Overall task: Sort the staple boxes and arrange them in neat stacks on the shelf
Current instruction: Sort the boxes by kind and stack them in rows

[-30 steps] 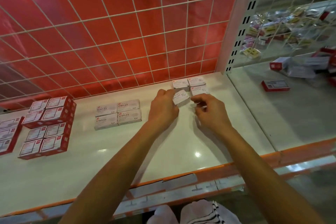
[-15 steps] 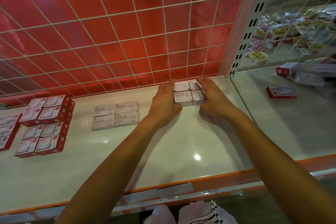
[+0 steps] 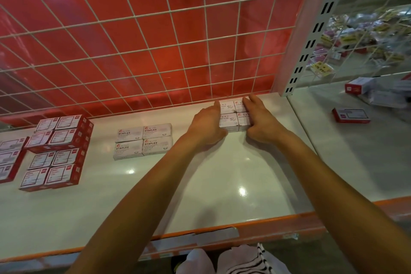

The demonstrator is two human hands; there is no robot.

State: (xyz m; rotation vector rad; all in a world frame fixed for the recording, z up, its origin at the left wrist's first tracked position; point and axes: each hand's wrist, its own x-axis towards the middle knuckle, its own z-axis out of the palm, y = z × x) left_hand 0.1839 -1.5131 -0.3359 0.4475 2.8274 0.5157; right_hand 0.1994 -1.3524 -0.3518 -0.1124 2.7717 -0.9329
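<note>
Left hand (image 3: 206, 124) and right hand (image 3: 259, 122) now press the box block's (image 3: 229, 118) edges.

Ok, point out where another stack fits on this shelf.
Bare shelf runs along the front, by the orange edge. A narrower gap lies between the staples boxes and the left hand. Crowded: red boxes at the left end; paper clip boxes and the right hand at the back.

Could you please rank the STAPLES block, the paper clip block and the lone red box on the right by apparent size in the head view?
Largest: STAPLES block.
Then: paper clip block, its sides hidden by the left hand and right hand.
Smallest: lone red box.
</note>
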